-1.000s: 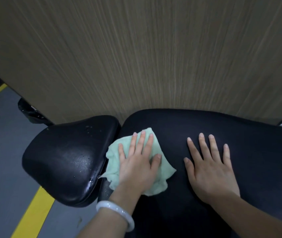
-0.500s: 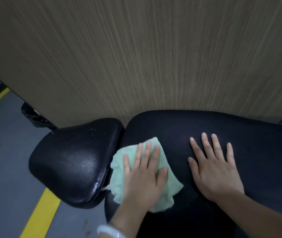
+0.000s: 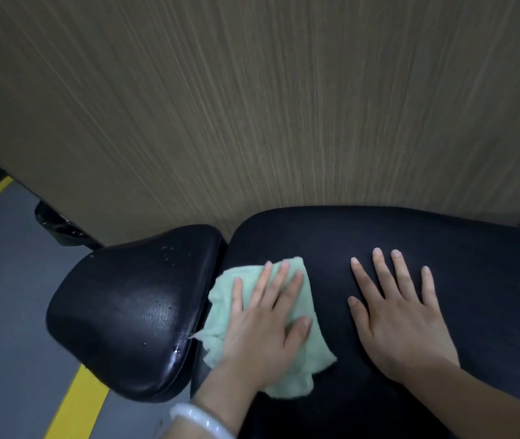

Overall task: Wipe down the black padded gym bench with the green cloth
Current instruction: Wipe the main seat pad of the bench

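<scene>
The black padded gym bench has a long matte pad (image 3: 480, 280) on the right and a shiny seat pad (image 3: 125, 312) on the left, speckled with droplets. A pale green cloth (image 3: 309, 350) lies on the long pad's left end, beside the gap between the pads. My left hand (image 3: 265, 324) presses flat on the cloth with straight fingers and covers its middle. My right hand (image 3: 401, 315) rests flat on the bare pad, fingers spread, a hand's width right of the cloth.
A wood-grain wall panel (image 3: 252, 106) rises directly behind the bench. Grey floor with yellow lines (image 3: 75, 403) lies to the left. A black bin with a liner (image 3: 56, 226) stands at the panel's left foot.
My left hand and the cloth slid slightly toward me and rightward on the long pad, then back a little. The right hand stayed flat in place.
</scene>
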